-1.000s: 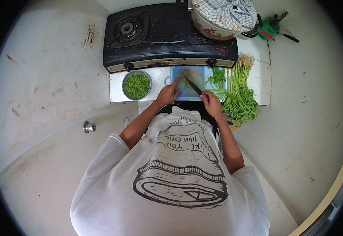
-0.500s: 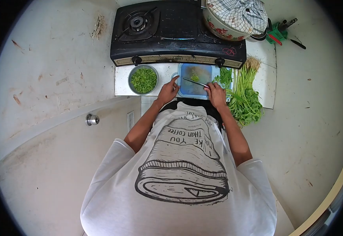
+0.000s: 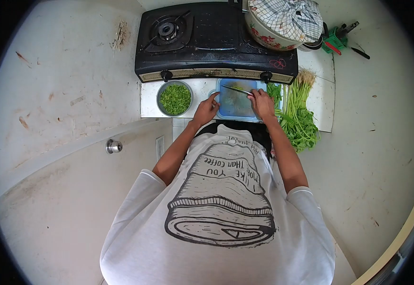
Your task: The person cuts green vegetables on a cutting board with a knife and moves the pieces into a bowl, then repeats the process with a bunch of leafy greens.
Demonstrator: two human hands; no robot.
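Observation:
A knife (image 3: 236,89) is in my right hand (image 3: 263,104), its blade lying over the far part of a blue cutting board (image 3: 237,112) and pointing left. A small heap of chopped greens (image 3: 237,86) lies just beyond the blade, partly covered by it. My left hand (image 3: 206,111) rests at the board's left edge with the index finger stretched out and the thumb apart; its other fingers are partly hidden. Leafy green pieces (image 3: 274,92) lie at the board's right side, next to my right hand.
Left of the board stands a grey bowl (image 3: 158,98) of chopped greens. A bunch of rooted leafy stalks (image 3: 298,111) hangs over the counter's front edge. Behind is a black stove (image 3: 216,59) with a cloth-covered pot (image 3: 271,39). A green basket (image 3: 333,41) holds utensils at the back right.
My right hand has moved the knife toward the far side of the board. The small heap of chopped greens now sits nearer the far edge. My left hand stays at the board's left edge.

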